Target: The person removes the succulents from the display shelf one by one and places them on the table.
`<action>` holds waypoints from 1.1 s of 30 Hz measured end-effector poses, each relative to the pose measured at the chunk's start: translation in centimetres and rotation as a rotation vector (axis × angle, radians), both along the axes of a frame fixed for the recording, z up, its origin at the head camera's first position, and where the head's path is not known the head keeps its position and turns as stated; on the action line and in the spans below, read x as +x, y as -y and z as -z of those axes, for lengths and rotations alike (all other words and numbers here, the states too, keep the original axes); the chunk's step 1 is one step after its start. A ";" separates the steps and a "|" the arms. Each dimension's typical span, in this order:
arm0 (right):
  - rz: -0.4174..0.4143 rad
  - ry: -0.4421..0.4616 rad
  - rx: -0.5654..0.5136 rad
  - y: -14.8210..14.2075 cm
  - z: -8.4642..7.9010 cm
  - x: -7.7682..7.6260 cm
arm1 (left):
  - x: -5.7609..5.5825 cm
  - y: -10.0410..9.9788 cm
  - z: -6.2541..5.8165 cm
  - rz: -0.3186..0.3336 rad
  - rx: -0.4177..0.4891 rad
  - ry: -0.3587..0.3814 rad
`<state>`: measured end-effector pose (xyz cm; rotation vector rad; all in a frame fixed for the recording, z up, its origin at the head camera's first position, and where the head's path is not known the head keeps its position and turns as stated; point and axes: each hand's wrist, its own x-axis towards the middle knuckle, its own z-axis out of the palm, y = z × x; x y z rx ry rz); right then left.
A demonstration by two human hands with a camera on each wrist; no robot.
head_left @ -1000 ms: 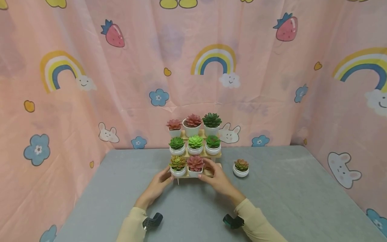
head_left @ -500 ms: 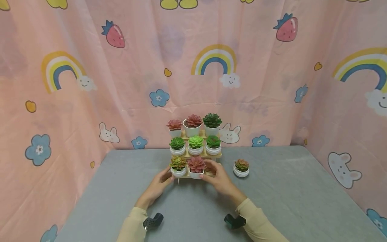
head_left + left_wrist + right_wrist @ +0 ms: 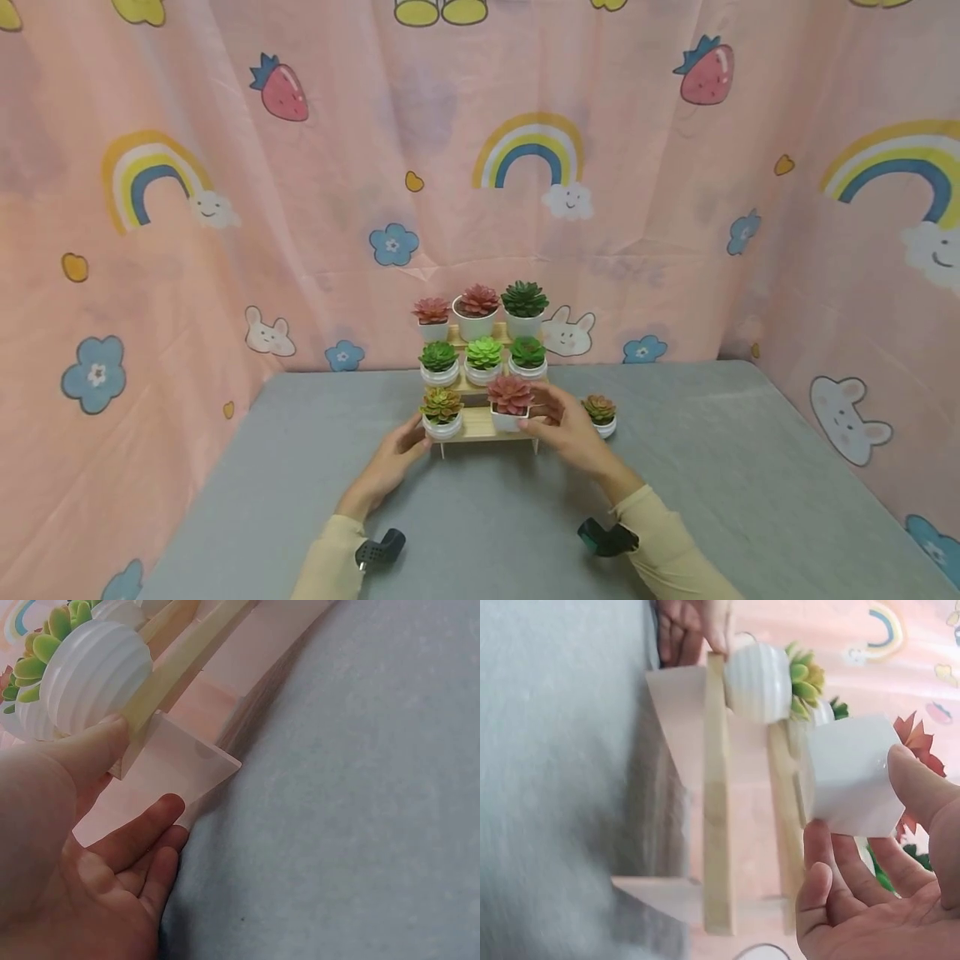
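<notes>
The right hand (image 3: 568, 427) had its thumb and fingertips pinched around a square white pot with a red plant (image 3: 510, 400), held upright over the right half of the lowest shelf of the wooden stand (image 3: 477, 423). The pot had no clear long axis, but that shelf ran left to right beneath it, from one hand towards the other; the right hand was by far the nearer to the shelf's right end. The left hand (image 3: 392, 460) gripped the stand's left end, thumb against the shelf's corner, beside a yellow-green plant (image 3: 442, 408) on that same shelf. Wood showed between the two pots.

Further out, a brownish plant (image 3: 600, 410) sat on the grey table (image 3: 697, 492) to the right of the stand, partly covered by the right hand. Three green plants (image 3: 483, 354) filled the stand's middle shelf.

From the head, the red plant's pot seemed to meet the shelf; the right wrist view showed a gap under it. Only the left wrist view showed the left fingers curled by the stand's pale side panel (image 3: 176, 761).
</notes>
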<state>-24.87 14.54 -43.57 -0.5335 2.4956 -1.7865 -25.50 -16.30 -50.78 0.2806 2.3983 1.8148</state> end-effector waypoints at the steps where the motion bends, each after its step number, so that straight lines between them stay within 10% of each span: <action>1: 0.001 -0.009 0.003 -0.3 -0.2 0.1 | 0.0 0.0 0.0 -0.002 -0.001 -0.002; 33: 0.138 -0.075 0.082 -10.1 -1.6 0.8 | -0.1 0.3 0.1 0.024 -0.016 -0.018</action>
